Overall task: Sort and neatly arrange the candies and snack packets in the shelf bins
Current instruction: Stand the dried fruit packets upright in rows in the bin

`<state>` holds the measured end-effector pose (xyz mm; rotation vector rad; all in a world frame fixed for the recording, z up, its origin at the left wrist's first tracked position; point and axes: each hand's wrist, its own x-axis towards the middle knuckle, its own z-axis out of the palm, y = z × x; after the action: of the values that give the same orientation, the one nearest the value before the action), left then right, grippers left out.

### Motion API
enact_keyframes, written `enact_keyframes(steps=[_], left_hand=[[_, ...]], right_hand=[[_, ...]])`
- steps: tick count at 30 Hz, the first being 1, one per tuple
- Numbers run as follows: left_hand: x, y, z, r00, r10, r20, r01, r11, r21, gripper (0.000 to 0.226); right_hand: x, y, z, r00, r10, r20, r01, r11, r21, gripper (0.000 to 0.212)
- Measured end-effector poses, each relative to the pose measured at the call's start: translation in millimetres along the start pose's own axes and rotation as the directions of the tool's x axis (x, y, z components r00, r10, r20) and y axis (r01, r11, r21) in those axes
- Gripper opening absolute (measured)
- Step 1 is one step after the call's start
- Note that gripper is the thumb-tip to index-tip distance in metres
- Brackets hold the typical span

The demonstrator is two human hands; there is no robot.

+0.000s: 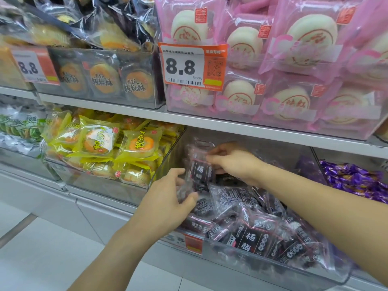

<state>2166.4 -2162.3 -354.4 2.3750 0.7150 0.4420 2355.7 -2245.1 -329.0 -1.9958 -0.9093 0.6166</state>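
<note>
In clear bin: dark packets; both hands, left, right, pinch 1 upright packet.

Packets in near bin were black with white lettering; left packets yellow, far-right packets pink, right candies purple.

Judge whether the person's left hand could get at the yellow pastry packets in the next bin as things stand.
Probably not at once: the left hand holds a dark plum packet, and the clear bin wall stands between it and the yellow pastry packets; over the open top looks free.
</note>
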Motion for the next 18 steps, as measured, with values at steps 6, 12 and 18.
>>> enact_keyframes(steps=[6, 12, 18], left_hand=[[-3.2, 12.2, -7.5, 0.983, -0.01, -0.185, -0.033, 0.974, -0.226, 0.08], [-13.7, 25.9, -29.2, 0.994, -0.062, -0.094, -0.006, 0.805, -0.593, 0.017], [-31.2, 12.8, -59.1, 0.964, -0.004, 0.265, 0.207, 0.638, -0.742, 0.03]], right_hand=[[-22.0, -10.7, -4.4, 0.982, -0.185, -0.036, 0.187, 0.933, 0.309, 0.01], [-44.3, -36.3, -1.6, 0.937, -0.248, 0.246, 0.071, 0.825, 0.56, 0.042], [-40.4, -41.2, -3.0, 0.836, -0.16, 0.525, -0.161, 0.843, 0.514, 0.035]])
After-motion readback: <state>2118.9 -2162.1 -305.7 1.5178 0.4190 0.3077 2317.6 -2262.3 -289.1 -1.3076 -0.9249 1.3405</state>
